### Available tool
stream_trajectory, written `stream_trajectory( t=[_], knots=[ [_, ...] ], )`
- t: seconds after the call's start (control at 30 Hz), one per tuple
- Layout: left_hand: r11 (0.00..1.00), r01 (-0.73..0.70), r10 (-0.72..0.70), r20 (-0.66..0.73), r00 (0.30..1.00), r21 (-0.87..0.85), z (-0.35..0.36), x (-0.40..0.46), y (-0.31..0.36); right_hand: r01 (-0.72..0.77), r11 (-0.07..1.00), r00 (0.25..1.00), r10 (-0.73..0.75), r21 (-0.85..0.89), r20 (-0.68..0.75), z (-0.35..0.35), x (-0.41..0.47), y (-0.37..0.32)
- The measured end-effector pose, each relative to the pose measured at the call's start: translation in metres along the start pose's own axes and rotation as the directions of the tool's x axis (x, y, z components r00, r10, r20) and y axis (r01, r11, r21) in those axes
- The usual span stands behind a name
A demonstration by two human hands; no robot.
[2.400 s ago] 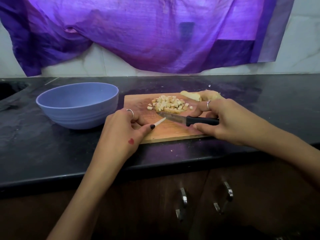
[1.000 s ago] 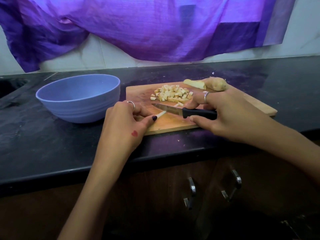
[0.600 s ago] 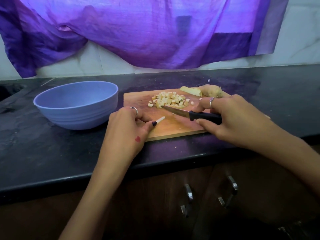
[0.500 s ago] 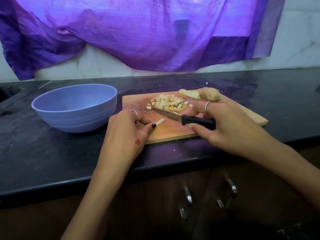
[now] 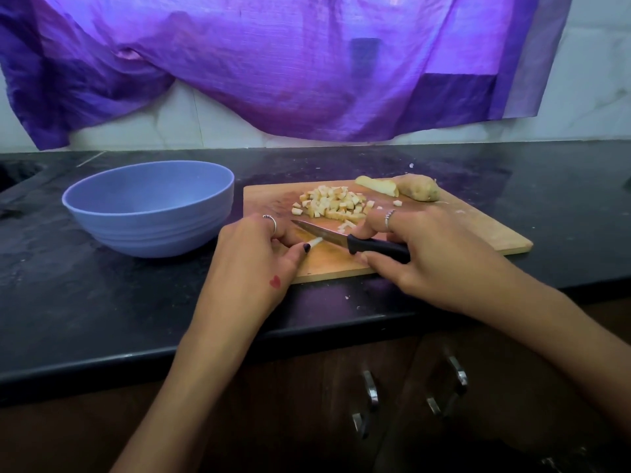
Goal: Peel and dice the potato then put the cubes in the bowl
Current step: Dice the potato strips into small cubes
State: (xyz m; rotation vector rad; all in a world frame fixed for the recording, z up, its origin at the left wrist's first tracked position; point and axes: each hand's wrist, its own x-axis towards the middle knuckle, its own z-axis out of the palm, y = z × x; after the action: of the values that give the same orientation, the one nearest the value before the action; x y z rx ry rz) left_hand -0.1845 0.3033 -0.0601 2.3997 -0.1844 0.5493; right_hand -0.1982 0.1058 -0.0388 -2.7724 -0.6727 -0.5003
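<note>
1. Potato strip [image 5: 316,242] lies on the cutting board [image 5: 485,230], pinned under my left hand [image 5: 254,264], thumb and fingers pinching its near end.
2. Knife [image 5: 345,240] sits in my right hand [image 5: 433,254], fingers wrapped round the black handle, blade touching the strip.
3. Cubes [image 5: 333,206] are heaped just beyond both hands.
4. Bowl [image 5: 150,208] stands on the table [image 5: 68,295], left of the board.
</note>
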Motion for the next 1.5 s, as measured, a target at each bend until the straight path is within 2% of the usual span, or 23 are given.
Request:
stream_trajectory(
  t=[0.17,0.23,0.3,0.5,0.87,1.03,1.13,1.23,1.5],
  knots=[
    [1.0,0.008,-0.008,-0.036,0.999,0.009,-0.001,-0.002,0.0,-0.011,1.0,0.996,0.009,-0.027,-0.087,-0.007,-0.015,0.011],
    [0.999,-0.004,0.007,-0.083,0.997,0.033,-0.002,-0.004,-0.001,0.0,1.0,0.984,0.005,0.031,-0.181,-0.006,-0.017,0.008],
    [0.997,-0.019,0.027,-0.119,0.992,0.073,-0.002,-0.005,-0.002,0.014,0.997,0.977,0.002,0.073,-0.211,-0.005,-0.017,0.004],
    [0.988,-0.087,0.102,-0.123,0.987,0.125,0.002,-0.007,-0.002,0.018,0.997,0.997,-0.012,0.078,-0.075,-0.002,-0.016,0.001],
    [0.978,-0.122,0.147,-0.145,0.979,0.17,0.005,-0.005,0.001,-0.014,0.998,1.0,0.013,0.066,0.011,0.003,0.007,-0.001],
    [0.976,-0.118,0.144,-0.135,0.98,0.185,0.005,-0.005,0.0,-0.004,0.998,1.0,0.004,0.067,0.009,-0.004,-0.009,0.006],
    [0.975,-0.118,0.146,-0.143,0.979,0.187,0.005,-0.005,-0.001,-0.033,0.998,0.997,0.036,0.045,-0.065,-0.007,-0.016,0.009],
    [0.979,-0.1,0.122,-0.122,0.985,0.178,0.005,-0.004,0.001,-0.015,0.991,0.99,0.033,0.131,-0.136,-0.007,-0.017,0.005],
    [0.981,-0.084,0.101,-0.091,0.991,0.174,0.003,-0.003,0.002,-0.031,0.993,0.999,0.034,0.116,-0.021,0.0,-0.004,-0.008]
  ],
)
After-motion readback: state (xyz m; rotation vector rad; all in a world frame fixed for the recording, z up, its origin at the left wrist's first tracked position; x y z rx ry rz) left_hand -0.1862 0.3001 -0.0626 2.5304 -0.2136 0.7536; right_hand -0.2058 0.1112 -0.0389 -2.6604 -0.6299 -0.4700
